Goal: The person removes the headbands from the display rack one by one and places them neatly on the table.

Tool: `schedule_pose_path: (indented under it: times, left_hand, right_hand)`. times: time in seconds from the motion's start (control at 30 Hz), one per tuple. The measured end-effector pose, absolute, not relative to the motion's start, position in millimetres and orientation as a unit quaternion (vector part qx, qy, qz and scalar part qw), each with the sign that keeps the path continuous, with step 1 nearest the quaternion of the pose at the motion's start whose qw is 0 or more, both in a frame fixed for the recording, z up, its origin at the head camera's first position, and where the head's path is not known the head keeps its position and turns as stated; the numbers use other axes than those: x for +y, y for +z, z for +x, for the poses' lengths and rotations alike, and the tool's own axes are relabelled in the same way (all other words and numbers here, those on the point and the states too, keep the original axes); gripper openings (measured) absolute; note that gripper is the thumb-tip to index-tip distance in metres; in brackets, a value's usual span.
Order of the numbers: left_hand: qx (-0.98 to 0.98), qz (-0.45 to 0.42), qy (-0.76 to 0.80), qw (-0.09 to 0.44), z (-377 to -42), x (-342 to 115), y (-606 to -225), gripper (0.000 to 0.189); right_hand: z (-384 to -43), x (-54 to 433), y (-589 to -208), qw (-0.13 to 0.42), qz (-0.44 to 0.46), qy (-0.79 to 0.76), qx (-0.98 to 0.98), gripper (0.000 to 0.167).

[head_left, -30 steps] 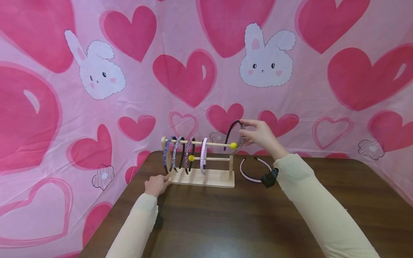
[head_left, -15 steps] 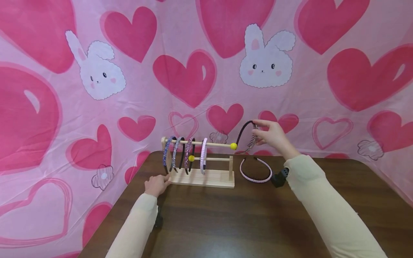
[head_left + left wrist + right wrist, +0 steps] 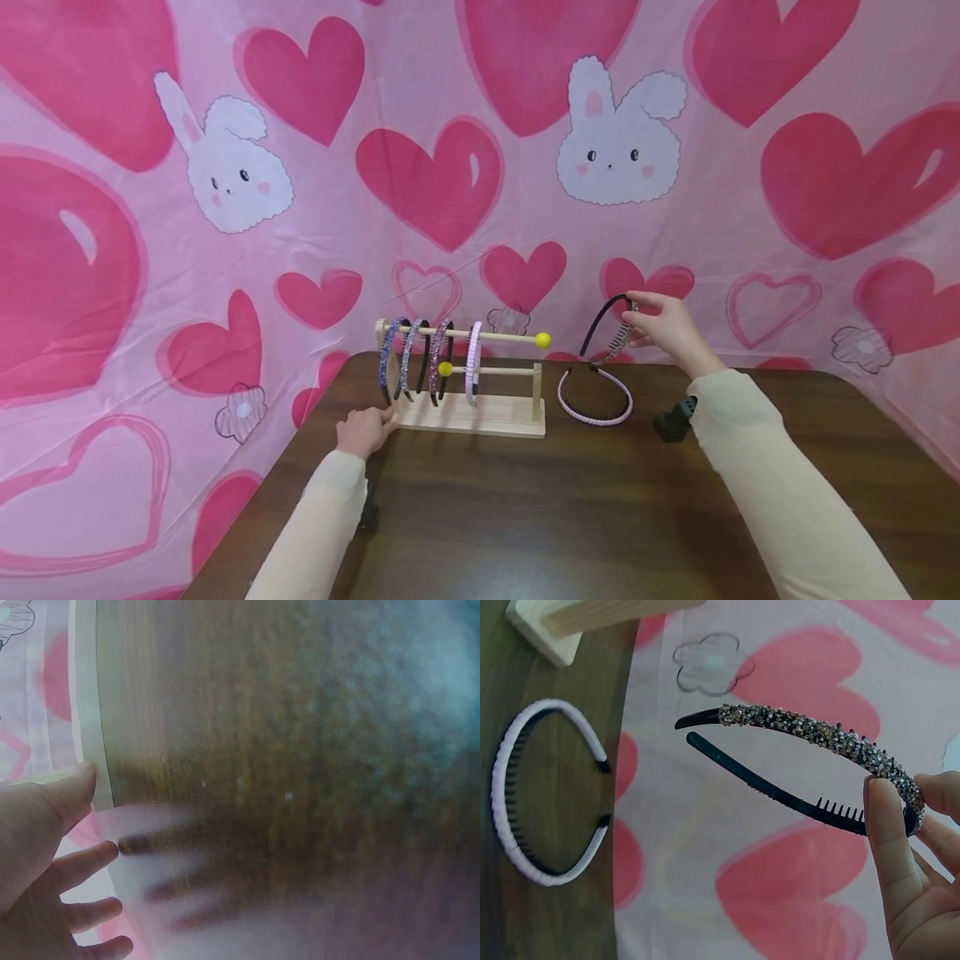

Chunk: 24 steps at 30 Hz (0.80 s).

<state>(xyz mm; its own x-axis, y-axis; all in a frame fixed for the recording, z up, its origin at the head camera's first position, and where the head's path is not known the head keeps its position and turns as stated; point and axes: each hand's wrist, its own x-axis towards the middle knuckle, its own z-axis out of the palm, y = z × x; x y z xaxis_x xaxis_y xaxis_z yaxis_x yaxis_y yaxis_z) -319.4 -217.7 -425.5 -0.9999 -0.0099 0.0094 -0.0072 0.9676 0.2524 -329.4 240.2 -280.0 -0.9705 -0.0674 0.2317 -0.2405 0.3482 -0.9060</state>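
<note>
My right hand (image 3: pixel 667 327) pinches a glittery black toothed headband (image 3: pixel 821 735) between thumb and fingers, in the air to the right of the wooden headband stand (image 3: pixel 480 425). In the right wrist view its two ends point away from the hand. My left hand (image 3: pixel 365 431) touches the left end of the stand's base, fingers spread in the left wrist view with the thumb on the base. On the stand's rods hang a blue glitter headband (image 3: pixel 386 357), a silver one (image 3: pixel 407 358), a pink-purple glitter one (image 3: pixel 435 362) and a pale pink one (image 3: pixel 472 364).
A pale pink headband with black teeth (image 3: pixel 592 421) lies on the brown table (image 3: pixel 525 517), right of the stand. Yellow balls (image 3: pixel 543 340) cap the rods. Behind the table hangs a pink cloth (image 3: pixel 420 75) with hearts and bunnies.
My right hand has moved right and a little down, carrying the glittery headband away from the end of the upper rod. The left hand has stayed at the stand's base.
</note>
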Motion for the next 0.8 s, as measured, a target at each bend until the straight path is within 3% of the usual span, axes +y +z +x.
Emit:
schedule_pose_path:
  times: [0.8]
  left_hand:
    - [-0.991,0.003,-0.13,0.012,-319,-219,-428,0.044]
  right_hand:
    - [-323,299,-327,0.075,0.038,0.585,-0.807,0.056]
